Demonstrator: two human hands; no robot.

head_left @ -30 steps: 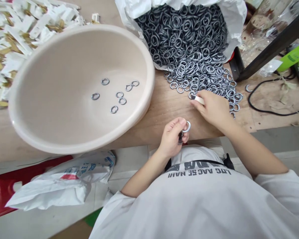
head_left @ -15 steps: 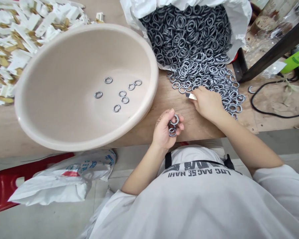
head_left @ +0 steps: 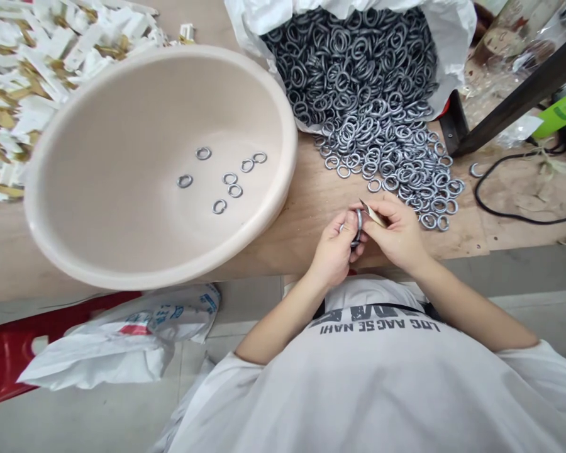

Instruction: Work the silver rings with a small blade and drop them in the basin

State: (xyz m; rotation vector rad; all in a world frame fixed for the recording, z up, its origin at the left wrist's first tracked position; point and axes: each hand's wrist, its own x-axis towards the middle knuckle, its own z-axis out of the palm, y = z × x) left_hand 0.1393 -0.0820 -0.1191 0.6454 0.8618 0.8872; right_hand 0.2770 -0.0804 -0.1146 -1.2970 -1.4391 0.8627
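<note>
While gripping rings [head_left: 360, 221] in left hand [head_left: 332, 250], swings right hand [head_left: 402, 234], clasping blade [head_left: 374, 215], from pile [head_left: 396, 141], putting rings within reach.

Basin [head_left: 99, 157] stands on the surface [head_left: 306, 195], left of centre; loose rings [head_left: 231, 184] lie in it. Heap of parts [head_left: 51, 69] lies behind and left of basin. Bag [head_left: 446, 56] at right rear contains rings; spilled rings [head_left: 387, 135] lie before its mouth. Cable [head_left: 523, 218] lies right of these. Left hand [head_left: 332, 251] and right hand [head_left: 399, 229] sit near the front edge.
</note>
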